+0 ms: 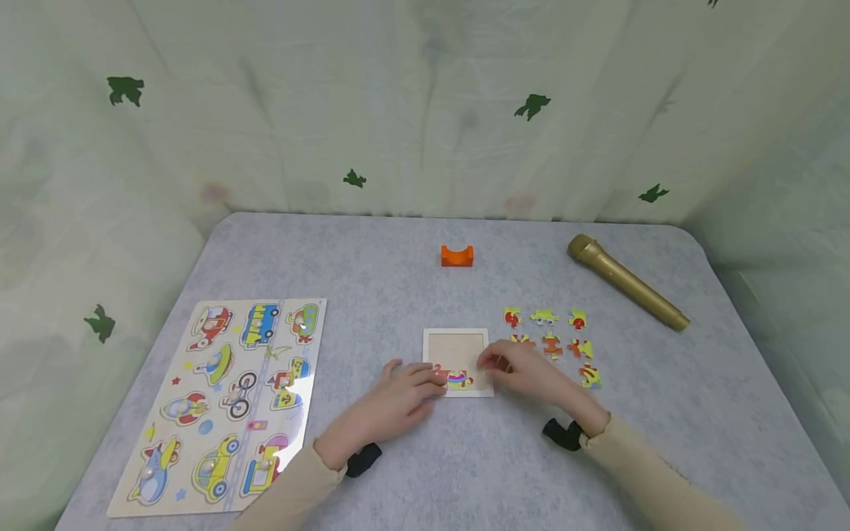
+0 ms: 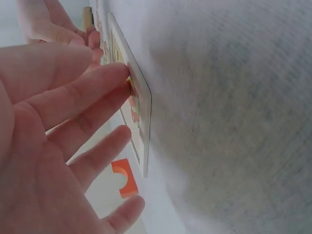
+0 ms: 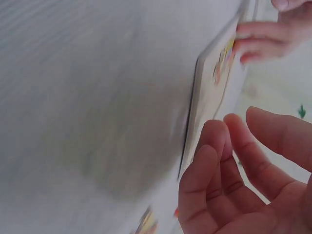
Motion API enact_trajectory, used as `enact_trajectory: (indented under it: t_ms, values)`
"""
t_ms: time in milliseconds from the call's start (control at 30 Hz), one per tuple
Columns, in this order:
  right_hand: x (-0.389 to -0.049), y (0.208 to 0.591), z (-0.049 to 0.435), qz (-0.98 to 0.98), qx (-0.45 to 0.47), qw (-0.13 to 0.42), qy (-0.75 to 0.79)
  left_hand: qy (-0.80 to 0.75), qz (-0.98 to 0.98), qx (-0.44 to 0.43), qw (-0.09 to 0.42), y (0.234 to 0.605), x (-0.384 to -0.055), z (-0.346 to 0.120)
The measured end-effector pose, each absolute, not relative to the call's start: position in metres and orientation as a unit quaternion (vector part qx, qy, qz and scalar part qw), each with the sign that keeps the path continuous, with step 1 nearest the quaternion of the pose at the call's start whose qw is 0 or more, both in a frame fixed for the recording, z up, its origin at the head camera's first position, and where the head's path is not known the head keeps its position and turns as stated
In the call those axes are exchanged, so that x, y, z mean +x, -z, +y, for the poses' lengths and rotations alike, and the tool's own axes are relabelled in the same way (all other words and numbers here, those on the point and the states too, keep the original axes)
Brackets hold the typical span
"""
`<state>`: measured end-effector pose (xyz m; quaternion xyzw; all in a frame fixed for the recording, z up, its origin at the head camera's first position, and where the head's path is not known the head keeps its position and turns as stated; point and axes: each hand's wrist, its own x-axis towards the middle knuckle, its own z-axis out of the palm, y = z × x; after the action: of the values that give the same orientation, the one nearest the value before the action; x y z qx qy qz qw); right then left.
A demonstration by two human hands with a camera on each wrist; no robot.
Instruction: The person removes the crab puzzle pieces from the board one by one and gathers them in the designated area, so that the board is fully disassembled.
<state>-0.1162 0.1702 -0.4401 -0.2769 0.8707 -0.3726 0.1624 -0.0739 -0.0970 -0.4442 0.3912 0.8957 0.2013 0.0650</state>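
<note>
A small square puzzle tray (image 1: 457, 332) with a white border lies in the middle of the table. Along its near side sit joined jigsaw pieces (image 1: 460, 379) with a rainbow-coloured pattern. My left hand (image 1: 398, 398) reaches in from the left, fingers extended, and its fingertips touch the pieces at the near left corner. At the tray's right border is my right hand (image 1: 527, 371), its fingers loosely bent, and no piece shows between them in the right wrist view. Right of the tray lie several loose jigsaw pieces (image 1: 544, 317), partly hidden behind the right hand.
A large board (image 1: 249, 354) with vehicle pictures lies on the left, partly under the left sleeve. An orange block (image 1: 457, 257) with a curved notch stands behind the tray. A gold microphone (image 1: 627, 282) lies at the back right. Pale curtains surround the table.
</note>
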Motion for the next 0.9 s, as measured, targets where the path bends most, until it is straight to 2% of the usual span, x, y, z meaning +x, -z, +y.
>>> enact_trajectory:
  t_ms: [133,300,700,900]
  values:
    - [-0.115,0.443,0.147,0.877,-0.289,0.165,0.346,-0.202,0.893,0.398,0.056,0.444,-0.074,-0.099]
    - [-0.113,0.441,0.13,0.892,-0.277,0.164,0.317,-0.213,0.895,0.385,0.074,0.445,-0.074,-0.102]
    - [-0.116,0.445,0.12,0.903,-0.242,0.166,0.313,-0.205,0.899,0.377,0.085,0.445,-0.073,-0.1]
    - [-0.119,0.445,0.118,0.883,-0.235,0.185,0.363,-0.207,0.9,0.373,0.089,0.445,-0.073,-0.099]
